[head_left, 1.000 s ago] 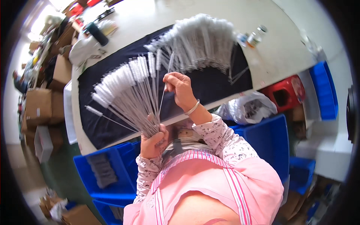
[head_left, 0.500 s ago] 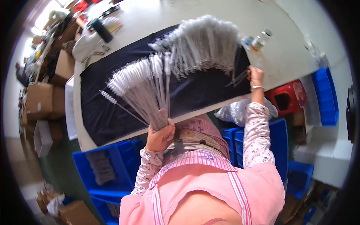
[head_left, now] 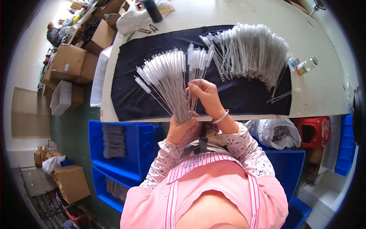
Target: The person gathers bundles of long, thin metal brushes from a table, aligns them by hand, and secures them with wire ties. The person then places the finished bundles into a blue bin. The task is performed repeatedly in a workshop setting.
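My left hand (head_left: 179, 131) is wrapped round the wire stems of a fanned bundle of white-bristled tube brushes (head_left: 164, 72), bristle heads pointing away from me. Over the right side of that fan, my right hand (head_left: 209, 97) pinches the stems of several brushes (head_left: 198, 63), which stand a little apart from the others. Farther right, a large heap of similar brushes (head_left: 251, 49) lies with its looped wire ends toward me. A few loose ones (head_left: 280, 97) rest beside the heap's near right end. Under it all is a black cloth (head_left: 131, 93).
The white table (head_left: 198, 13) holds a dark bottle (head_left: 152, 11), small clippers (head_left: 144, 30) and a glass jar (head_left: 307, 65). Blue bins (head_left: 131, 152) stand below the near edge, with a plastic bag (head_left: 278, 133) and a red stool (head_left: 314, 129) at right. Cardboard boxes (head_left: 68, 63) stack up at left.
My right hand has come from the heap's right end across to the bundle and now pinches stems there. The left hand keeps its hold. The whole view has shifted.
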Demonstrator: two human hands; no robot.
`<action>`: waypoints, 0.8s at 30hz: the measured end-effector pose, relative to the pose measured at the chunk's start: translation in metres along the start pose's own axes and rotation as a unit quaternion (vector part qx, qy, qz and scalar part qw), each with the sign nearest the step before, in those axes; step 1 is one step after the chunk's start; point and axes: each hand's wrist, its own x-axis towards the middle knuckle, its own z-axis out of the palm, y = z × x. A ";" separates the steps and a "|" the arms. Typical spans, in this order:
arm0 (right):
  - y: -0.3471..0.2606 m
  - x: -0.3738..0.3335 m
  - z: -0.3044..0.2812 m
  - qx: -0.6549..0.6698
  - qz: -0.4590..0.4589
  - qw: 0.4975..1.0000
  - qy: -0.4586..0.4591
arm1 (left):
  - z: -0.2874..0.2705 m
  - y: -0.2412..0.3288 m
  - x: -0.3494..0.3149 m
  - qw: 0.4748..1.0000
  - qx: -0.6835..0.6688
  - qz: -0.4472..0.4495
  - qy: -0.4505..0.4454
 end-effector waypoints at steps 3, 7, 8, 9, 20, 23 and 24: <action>0.008 0.007 0.003 0.041 0.028 0.999 -0.012 | -0.016 -0.004 0.002 0.998 0.049 0.006 0.031; 0.010 0.011 0.006 0.081 0.099 0.992 0.001 | -0.020 -0.001 0.003 0.999 0.022 -0.015 0.036; 0.011 0.011 0.006 0.094 0.108 0.990 0.005 | -0.019 -0.001 0.002 0.999 0.009 -0.012 0.037; 0.012 0.012 0.006 0.108 0.117 0.987 0.007 | -0.021 -0.001 0.003 0.999 0.003 -0.008 0.039; 0.014 0.015 0.019 0.134 0.196 0.970 -0.054 | -0.035 0.003 0.003 0.995 -0.076 -0.057 -0.007; 0.004 0.013 0.021 0.117 0.233 0.962 -0.076 | -0.041 0.002 0.001 0.994 -0.079 -0.064 -0.036; 0.006 0.014 0.020 0.127 0.243 0.959 -0.077 | -0.043 0.002 0.001 0.994 -0.079 -0.062 -0.044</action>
